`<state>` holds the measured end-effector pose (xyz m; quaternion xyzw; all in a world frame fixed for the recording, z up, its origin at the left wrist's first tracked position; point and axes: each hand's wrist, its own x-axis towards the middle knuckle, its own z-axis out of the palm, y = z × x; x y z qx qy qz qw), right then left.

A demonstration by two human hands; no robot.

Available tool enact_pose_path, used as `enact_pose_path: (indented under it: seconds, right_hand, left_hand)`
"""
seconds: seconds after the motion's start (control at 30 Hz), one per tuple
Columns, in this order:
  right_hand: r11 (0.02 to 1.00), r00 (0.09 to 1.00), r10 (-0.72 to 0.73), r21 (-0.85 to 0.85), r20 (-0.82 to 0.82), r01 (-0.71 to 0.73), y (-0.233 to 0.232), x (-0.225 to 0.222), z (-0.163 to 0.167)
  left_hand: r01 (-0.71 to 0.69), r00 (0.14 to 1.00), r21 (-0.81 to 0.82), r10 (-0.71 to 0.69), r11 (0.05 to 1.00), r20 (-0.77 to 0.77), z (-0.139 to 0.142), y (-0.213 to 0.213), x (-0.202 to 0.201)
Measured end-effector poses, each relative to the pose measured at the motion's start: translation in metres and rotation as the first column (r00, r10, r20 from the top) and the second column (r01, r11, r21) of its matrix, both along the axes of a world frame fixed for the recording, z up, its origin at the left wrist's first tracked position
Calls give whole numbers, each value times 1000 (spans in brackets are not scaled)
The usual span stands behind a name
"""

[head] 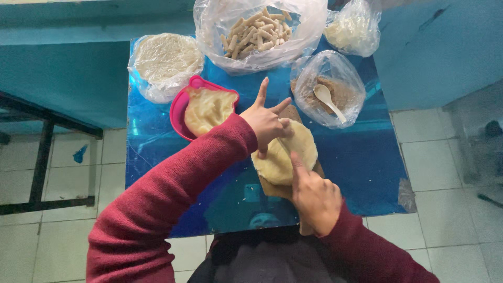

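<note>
A round flat sheet of pale dough [304,149] lies on a small wooden board [272,186] on the blue table [356,167]. My left hand [266,119] rests on the dough's upper left edge, thumb pressing down, the other fingers spread upward. My right hand [313,195] is at the dough's lower edge, index finger pointing onto it and the other fingers curled; a wooden handle end shows below the wrist. Both arms wear dark red sleeves.
A pink bowl [179,107] of pale mash stands left of the board. Behind are plastic bags: a stack of flat rounds [165,60], rolled dough sticks [257,31], brown filling with a white spoon [329,100], and white shreds [352,29]. Tiled floor surrounds the table.
</note>
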<state>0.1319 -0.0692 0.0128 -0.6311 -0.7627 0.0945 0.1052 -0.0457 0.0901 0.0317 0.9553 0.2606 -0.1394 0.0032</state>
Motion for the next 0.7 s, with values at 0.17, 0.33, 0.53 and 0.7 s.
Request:
enact_pose_path:
  seconds: [0.17, 0.33, 0.53, 0.7]
  right_hand:
    - [1000, 999, -19, -23, 51, 20, 16, -13, 3]
    - [1000, 999, 0, -9, 50, 1, 10, -8, 9]
    - [1000, 996, -13, 7, 90, 13, 12, -15, 4]
    - [1000, 993, -7, -9, 122, 8, 16, -13, 4]
  left_hand:
    - [7, 1000, 28, -6, 1000, -21, 2, -2, 4]
    - [-14, 999, 119, 18, 993, -39, 3, -6, 5]
    - [4, 999, 94, -1, 996, -34, 7, -6, 5]
    - [-35, 999, 118, 34, 992, 14, 2, -11, 6]
